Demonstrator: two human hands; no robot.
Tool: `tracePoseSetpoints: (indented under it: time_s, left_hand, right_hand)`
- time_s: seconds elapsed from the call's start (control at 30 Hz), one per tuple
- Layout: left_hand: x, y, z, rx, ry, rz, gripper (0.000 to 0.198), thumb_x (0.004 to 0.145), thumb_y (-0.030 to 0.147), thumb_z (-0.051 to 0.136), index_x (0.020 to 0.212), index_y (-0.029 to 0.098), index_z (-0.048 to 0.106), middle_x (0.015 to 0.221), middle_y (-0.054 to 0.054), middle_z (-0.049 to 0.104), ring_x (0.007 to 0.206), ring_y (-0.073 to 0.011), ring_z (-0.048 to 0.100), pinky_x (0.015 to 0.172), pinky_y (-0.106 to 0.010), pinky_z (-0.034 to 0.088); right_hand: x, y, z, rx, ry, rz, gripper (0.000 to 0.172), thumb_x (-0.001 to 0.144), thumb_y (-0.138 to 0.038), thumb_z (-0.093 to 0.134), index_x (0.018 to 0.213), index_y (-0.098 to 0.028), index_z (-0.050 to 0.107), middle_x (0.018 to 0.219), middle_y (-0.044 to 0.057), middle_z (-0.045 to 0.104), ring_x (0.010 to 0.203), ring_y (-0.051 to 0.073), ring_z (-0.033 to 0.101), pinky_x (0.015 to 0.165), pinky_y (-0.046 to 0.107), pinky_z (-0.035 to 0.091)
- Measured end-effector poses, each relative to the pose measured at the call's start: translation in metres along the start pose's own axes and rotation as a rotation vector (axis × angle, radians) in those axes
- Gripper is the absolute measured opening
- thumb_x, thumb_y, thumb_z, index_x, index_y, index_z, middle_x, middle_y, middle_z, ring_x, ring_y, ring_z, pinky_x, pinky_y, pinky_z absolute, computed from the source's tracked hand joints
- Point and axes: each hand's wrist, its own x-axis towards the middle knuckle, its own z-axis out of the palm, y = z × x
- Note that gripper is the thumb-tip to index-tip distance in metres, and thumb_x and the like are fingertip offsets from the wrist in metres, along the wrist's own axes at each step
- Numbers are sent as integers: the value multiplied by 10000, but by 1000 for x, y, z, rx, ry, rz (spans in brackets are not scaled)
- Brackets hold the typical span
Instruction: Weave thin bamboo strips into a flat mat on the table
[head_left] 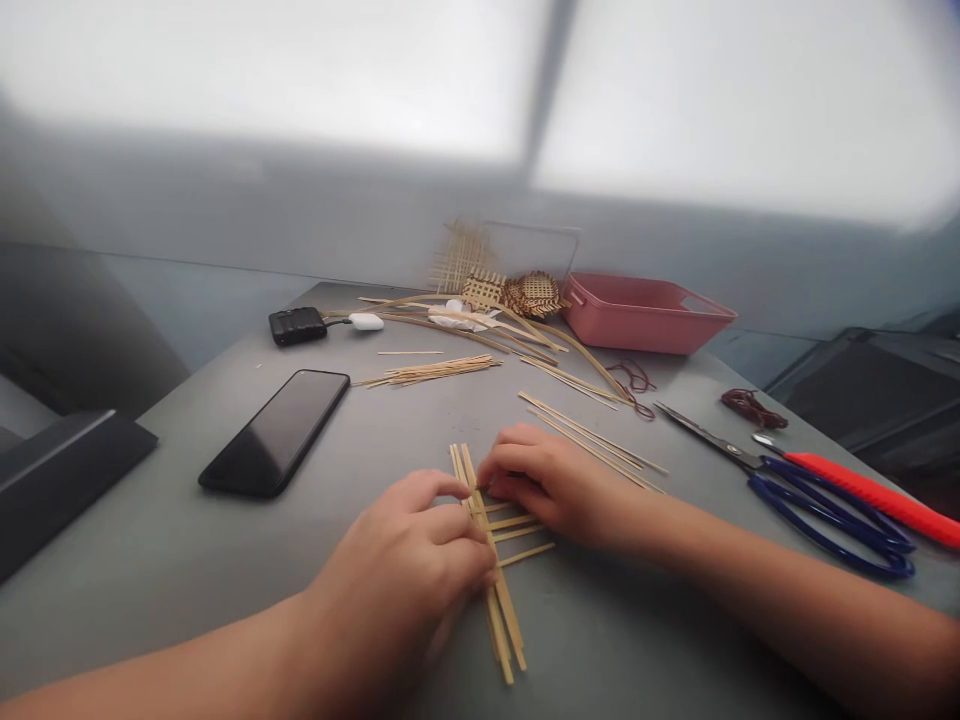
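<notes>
A small weave of thin bamboo strips point(504, 620) lies on the grey table point(187, 560) in front of me, long strips running away from me and short ones crossing them. My left hand point(409, 565) rests on the strips with its fingers curled and pinched on them. Just right of it, my right hand point(544, 480) presses down on the crossing strips point(525, 552) with bent fingers. The middle of the weave is hidden under both hands.
A black phone point(276, 430) lies to the left. Loose strip bundles point(431, 372), woven pieces point(534, 293) and a pink tray point(645, 312) sit at the back. Blue-handled scissors point(810, 490), a red-handled tool point(877, 495) and dark red thread point(752, 407) lie right.
</notes>
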Motion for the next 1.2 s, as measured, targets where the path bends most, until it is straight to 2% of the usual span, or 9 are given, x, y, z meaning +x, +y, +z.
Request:
tracePoseSetpoints:
  time_s: [0.1, 0.27, 0.4, 0.6, 0.7, 0.83, 0.93, 1.07, 1.2]
  left_hand:
    - [1, -3, 0, -51, -13, -44, 195, 935, 151, 562, 897, 200, 747, 828, -7, 737, 844, -202, 664, 1062, -418, 445]
    - [0, -4, 0, -76, -81, -124, 182, 930, 172, 580, 940, 232, 752, 913, -5, 753, 908, -238, 683, 1082, -514, 411]
    - [-1, -6, 2, -74, -73, -119, 188, 943, 181, 566, 944, 239, 745, 933, -6, 754, 948, -244, 678, 1035, -492, 449]
    - [-2, -6, 6, -57, 25, -60, 172, 959, 186, 548, 890, 218, 702, 916, -11, 740, 992, -250, 645, 934, -434, 500]
    - [-2, -6, 6, -30, 8, -65, 197, 971, 189, 516, 865, 204, 681, 919, -34, 728, 1004, -272, 630, 908, -451, 504]
    - [-4, -6, 6, 30, -54, -52, 238, 963, 139, 441, 918, 192, 668, 955, -73, 706, 999, -299, 616, 897, -504, 498]
    - [-6, -6, 7, 78, -62, -22, 254, 947, 113, 407, 959, 183, 652, 988, -89, 693, 996, -306, 608, 908, -534, 485]
    - [-5, -5, 5, 59, -96, -58, 222, 965, 155, 415, 982, 192, 633, 961, -77, 682, 927, -282, 614, 917, -531, 474]
    - [-3, -6, 3, -5, -89, -91, 196, 958, 171, 467, 1099, 178, 603, 1025, -80, 686, 950, -278, 612, 907, -484, 488]
  right_hand:
    - [1, -1, -1, 18, 3, 1, 157, 899, -82, 558, 874, -176, 681, 828, 35, 604, 799, 162, 563, 738, 284, 481]
    - [3, -1, -5, 71, 0, -27, 159, 881, -58, 579, 867, -171, 690, 813, 25, 613, 769, 148, 565, 725, 264, 476]
    - [3, -1, -8, 87, -29, -20, 181, 862, -21, 585, 864, -165, 695, 807, 21, 615, 772, 143, 564, 723, 254, 470]
    - [3, -3, -10, 90, -45, 18, 170, 860, -21, 598, 858, -156, 701, 800, 21, 621, 774, 141, 568, 736, 254, 463]
    - [1, -5, -10, 94, -54, 43, 144, 890, -75, 596, 893, -153, 717, 839, 39, 629, 810, 151, 580, 759, 266, 461]
    - [-3, -5, -13, 86, -46, 90, 170, 923, -202, 606, 1059, -156, 697, 930, 63, 642, 885, 180, 588, 803, 306, 461]
    - [-6, -4, -16, 52, 2, 110, 132, 923, -211, 606, 1015, -156, 683, 908, 54, 640, 865, 178, 578, 792, 310, 451]
    - [-10, -5, -19, 39, -19, 23, 82, 902, -198, 631, 846, -159, 676, 842, 36, 589, 795, 152, 553, 728, 270, 437]
    - [-14, -7, -16, 27, -56, -88, 120, 921, -165, 594, 834, -157, 675, 804, 33, 580, 779, 145, 539, 700, 247, 430]
